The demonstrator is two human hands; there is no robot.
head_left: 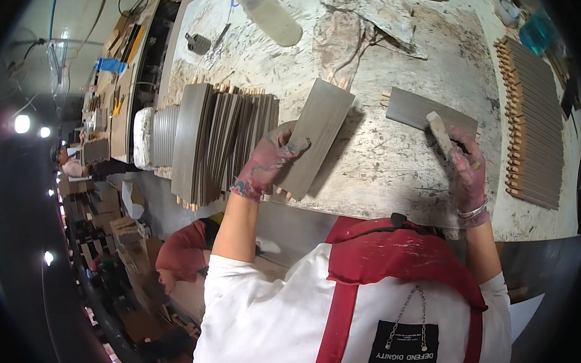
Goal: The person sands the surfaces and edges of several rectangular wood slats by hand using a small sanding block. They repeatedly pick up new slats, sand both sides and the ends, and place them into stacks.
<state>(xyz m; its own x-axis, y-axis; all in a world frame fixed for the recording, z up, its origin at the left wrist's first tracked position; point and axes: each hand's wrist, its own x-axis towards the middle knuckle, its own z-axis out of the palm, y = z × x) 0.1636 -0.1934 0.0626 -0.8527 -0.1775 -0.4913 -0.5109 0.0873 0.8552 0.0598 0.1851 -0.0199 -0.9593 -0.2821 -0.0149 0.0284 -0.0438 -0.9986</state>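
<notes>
My left hand (267, 162), in a stained pink glove, grips a grey board (321, 127) with short wooden dowels at both ends. The thumb lies across its face and the board is tilted above the table. In my right hand (470, 170), gloved likewise, is a narrow pale block (439, 132), its far end over a second grey board (412, 109). That board lies on the table with dowels at its ends; my right fingers partly cover its near corner. Close to my left hand stands a row of grey doweled boards (194, 143) on edge.
The table (363, 165) is white and smeared. Another row of doweled boards (533, 128) lies at the right. A capped bottle (266, 16), a crumpled plastic sheet (364, 21) and a teal container (537, 33) are farther back. A person in red (185, 255) is at lower left.
</notes>
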